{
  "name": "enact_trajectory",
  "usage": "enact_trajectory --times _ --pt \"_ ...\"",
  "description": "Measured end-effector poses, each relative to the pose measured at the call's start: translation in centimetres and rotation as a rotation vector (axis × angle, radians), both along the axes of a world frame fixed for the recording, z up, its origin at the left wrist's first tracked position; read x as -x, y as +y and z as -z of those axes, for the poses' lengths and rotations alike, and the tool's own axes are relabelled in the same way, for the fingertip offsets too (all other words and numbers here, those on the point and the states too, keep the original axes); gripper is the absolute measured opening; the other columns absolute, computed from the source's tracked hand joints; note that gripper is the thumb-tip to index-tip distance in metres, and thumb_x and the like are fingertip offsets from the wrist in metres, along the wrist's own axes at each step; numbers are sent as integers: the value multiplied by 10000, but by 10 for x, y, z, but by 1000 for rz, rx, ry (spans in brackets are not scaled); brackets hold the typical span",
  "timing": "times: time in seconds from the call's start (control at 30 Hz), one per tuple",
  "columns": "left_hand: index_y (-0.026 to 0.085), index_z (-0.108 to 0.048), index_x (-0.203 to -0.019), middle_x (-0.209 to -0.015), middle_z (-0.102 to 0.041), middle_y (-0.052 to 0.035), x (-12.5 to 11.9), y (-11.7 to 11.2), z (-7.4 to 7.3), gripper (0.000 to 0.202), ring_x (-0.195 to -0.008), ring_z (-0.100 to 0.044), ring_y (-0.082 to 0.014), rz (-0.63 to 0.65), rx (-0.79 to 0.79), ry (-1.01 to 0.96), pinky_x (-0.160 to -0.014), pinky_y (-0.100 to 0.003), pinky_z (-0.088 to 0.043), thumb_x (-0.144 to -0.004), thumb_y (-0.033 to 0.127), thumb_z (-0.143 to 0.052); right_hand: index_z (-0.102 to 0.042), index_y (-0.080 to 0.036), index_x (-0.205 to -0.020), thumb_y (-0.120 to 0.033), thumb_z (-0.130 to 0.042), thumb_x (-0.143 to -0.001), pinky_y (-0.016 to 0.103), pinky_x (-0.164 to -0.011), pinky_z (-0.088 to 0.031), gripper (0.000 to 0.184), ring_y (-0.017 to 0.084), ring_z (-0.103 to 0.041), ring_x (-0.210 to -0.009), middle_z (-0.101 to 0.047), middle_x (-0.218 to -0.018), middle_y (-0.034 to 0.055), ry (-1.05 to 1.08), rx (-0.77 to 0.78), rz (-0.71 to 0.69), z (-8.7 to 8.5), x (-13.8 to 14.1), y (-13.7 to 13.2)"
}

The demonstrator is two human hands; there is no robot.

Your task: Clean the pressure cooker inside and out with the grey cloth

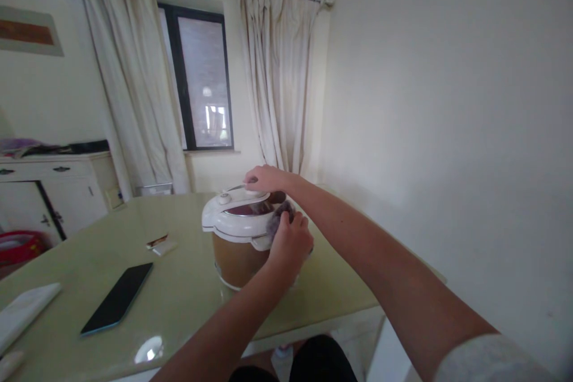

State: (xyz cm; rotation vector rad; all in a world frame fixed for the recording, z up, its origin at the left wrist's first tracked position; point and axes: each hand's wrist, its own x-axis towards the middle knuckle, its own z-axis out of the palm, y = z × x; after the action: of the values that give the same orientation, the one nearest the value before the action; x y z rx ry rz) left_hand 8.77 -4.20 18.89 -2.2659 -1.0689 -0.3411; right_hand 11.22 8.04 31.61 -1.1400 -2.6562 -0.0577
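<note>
A brown cooker with a white lid [237,224] stands on the pale green table [188,286]. My right hand [264,179] rests on top of the lid's handle, fingers curled over it. My left hand [290,242] is at the lid's right rim, closed on a grey-purple fuzzy cloth [280,215] pressed against the lid.
A dark phone [119,297] lies on the table to the left, with a small white and brown item [160,245] beyond it and a white flat object [24,310] at the left edge. A white cabinet [54,191] and curtained window [201,83] stand behind. A wall is close on the right.
</note>
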Motion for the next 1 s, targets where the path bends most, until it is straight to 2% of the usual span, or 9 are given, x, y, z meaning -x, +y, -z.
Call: enact_trajectory --times 0.07,0.17,0.27,0.37,0.5,0.63,0.77,0.9,1.0 --pt "173 -840 -981 -999 -754 -143 -6 9 17 281 -1054 -606 -303 39 -42 79 -964 -515 -462 -980 130 -562 -822 -263 -1160 -363 -663 -978 297 -895 -502 262 243 -733 -1080 -812 -1212 41 1 -10 3 1 0 -1" --pt "150 -833 -1013 -1047 -773 -145 7 14 56 250 -1084 -628 -281 188 -155 198 -1101 -491 -415 -985 147 -585 -817 -271 -1158 -364 -660 -975 304 -897 -503 259 247 -727 -1085 -808 -1210 38 17 -11 3 3 -1 -3" --pt "167 -811 -1051 -1123 -784 -112 40 13 98 188 -1127 -646 -242 334 -185 215 -1148 -436 -406 -981 189 -639 -810 -280 -1156 -370 -650 -978 309 -901 -501 256 248 -720 -1095 -801 -1221 36 31 -8 8 4 -3 -4" --pt "233 -781 -1103 -1120 -797 -39 80 10 131 173 -1164 -660 -194 471 -221 139 -1134 -390 -442 -980 206 -663 -786 -281 -1157 -444 -655 -983 313 -882 -495 272 254 -710 -1105 -790 -1232 40 22 -9 23 5 -2 -6" --pt "334 -758 -1192 -1175 -804 -1 138 7 159 290 -1154 -691 -171 441 -277 -41 -1141 -381 -464 -954 186 -684 -733 -253 -1113 -543 -721 -921 329 -840 -508 348 274 -705 -1063 -777 -1181 63 1 -78 53 11 5 -8" --pt "358 -753 -1153 -1123 -779 -60 190 4 183 301 -1100 -704 -263 270 -323 -389 -1148 -521 -477 -868 263 -735 -671 -227 -1210 -462 -693 -940 407 -885 -547 359 320 -688 -1105 -723 -1247 131 7 -248 104 26 21 -10" --pt "216 -655 -1241 -1264 -658 -165 200 7 184 420 -1217 -643 -357 -6 -271 -908 -1052 -569 -555 -857 379 -701 -604 -208 -1344 -357 -618 -992 456 -919 -579 383 343 -641 -1206 -661 -1332 179 48 -315 202 37 35 -9" --pt "171 -495 -1447 -1208 -676 -138 178 32 153 519 -1051 -700 -274 -171 -137 -1549 -937 -494 -615 -999 430 -456 -639 -140 -1320 -359 -584 -1010 469 -960 -590 383 348 -597 -1273 -618 -1362 223 80 -275 269 39 40 -7" --pt "152 -475 -1485 -1225 -693 -141 175 57 127 545 -1053 -701 -248 -216 -132 -1657 -912 -452 -617 -1035 392 -285 -699 -127 -1238 -444 -535 -1040 486 -1005 -578 407 358 -538 -1347 -588 -1408 240 92 -243 264 41 38 -6"
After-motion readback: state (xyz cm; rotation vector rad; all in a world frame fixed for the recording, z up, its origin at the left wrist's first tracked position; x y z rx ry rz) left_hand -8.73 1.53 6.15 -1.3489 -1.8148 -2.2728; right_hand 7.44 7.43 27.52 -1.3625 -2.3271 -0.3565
